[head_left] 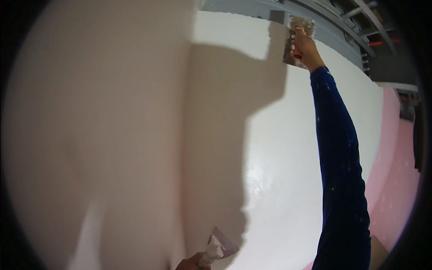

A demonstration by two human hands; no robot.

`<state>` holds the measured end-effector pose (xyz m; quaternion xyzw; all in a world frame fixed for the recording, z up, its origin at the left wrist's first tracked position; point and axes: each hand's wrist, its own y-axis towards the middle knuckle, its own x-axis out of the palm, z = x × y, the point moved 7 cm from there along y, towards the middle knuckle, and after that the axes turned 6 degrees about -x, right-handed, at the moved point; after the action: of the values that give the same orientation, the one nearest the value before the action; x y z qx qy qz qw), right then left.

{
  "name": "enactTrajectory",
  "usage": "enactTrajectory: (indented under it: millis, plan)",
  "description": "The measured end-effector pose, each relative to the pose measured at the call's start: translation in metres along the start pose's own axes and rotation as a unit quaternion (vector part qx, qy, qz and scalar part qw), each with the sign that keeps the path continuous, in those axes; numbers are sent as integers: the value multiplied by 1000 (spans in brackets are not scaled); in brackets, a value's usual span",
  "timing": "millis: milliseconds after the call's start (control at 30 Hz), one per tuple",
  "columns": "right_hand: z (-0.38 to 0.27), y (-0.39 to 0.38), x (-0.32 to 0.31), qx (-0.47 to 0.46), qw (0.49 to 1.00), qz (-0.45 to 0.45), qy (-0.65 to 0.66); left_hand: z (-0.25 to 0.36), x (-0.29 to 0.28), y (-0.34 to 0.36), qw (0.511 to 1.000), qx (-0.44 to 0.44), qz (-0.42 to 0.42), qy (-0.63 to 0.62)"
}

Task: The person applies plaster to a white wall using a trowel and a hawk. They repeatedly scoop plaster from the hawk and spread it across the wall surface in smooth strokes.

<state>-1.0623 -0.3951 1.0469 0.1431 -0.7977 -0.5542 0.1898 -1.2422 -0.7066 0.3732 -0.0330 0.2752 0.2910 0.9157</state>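
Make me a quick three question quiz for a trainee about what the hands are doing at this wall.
1. True or false: the right hand presses a wide trowel against the top of the white wall.
2. What does the left hand hold at the lower edge?
A. a paint roller
B. a putty knife caked with white filler
C. a brush
3. Fill in: the right arm wears a dark ____ sleeve.

Key
1. True
2. B
3. blue
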Motion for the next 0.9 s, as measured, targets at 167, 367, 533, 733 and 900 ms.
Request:
enactTrajectory:
  millis: [167,367,533,733,900]
  plan:
    - [-86,-3,68,-69,975,-187,-99,6,6,3,993,107,8,47]
    - [-160,-18,131,-300,708,-235,-594,6,14,-5,999,41,-15,2]
    - [-151,0,169,-389,639,-207,-630,22,17,-4,999,46,12,13]
    - [-136,17,191,-562,563,-265,-545,20,26,-6,1000,29,-5,9]
    - [-125,38,154,-428,654,-246,-573,33,17,-14,989,99,20,-106]
